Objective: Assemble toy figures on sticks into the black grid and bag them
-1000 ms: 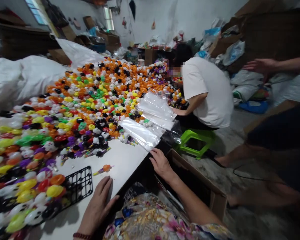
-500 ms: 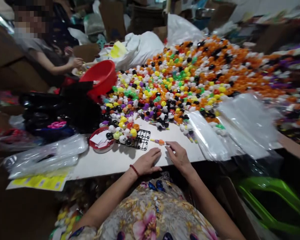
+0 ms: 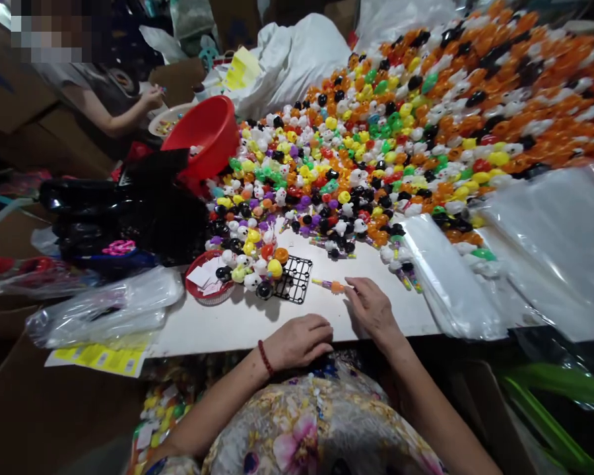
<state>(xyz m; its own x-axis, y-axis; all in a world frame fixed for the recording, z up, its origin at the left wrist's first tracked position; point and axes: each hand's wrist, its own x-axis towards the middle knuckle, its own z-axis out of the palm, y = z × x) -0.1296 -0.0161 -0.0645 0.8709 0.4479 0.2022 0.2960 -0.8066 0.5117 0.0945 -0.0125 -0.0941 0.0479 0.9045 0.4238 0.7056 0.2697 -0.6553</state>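
A small toy stick with an orange head [image 3: 335, 286] and a yellow and purple stem lies flat on the white tabletop. The fingertips of my right hand [image 3: 372, 305] are at its orange end, touching or almost touching; the fingers are extended and the thumb is apart. My left hand [image 3: 299, 340] rests at the table's front edge, fingers loosely bent and holding nothing visible. Left of the toy stick stands a black grid rack [image 3: 297, 280], with several round-headed toys [image 3: 252, 264] in white, yellow, black and orange at its left part.
A red basket [image 3: 212, 300] with white paper slips sits beside the rack. A large heap of coloured toy heads [image 3: 376, 138] covers the back. Clear plastic bags [image 3: 440, 277] lie right, more bags [image 3: 113, 307] left. Behind a red basin [image 3: 202, 138], another person [image 3: 99, 105] works.
The view has shifted, so the table appears further right and closer. My left hand has drawn back a little with its fingers more bent. The toy stick stays beside the rack.
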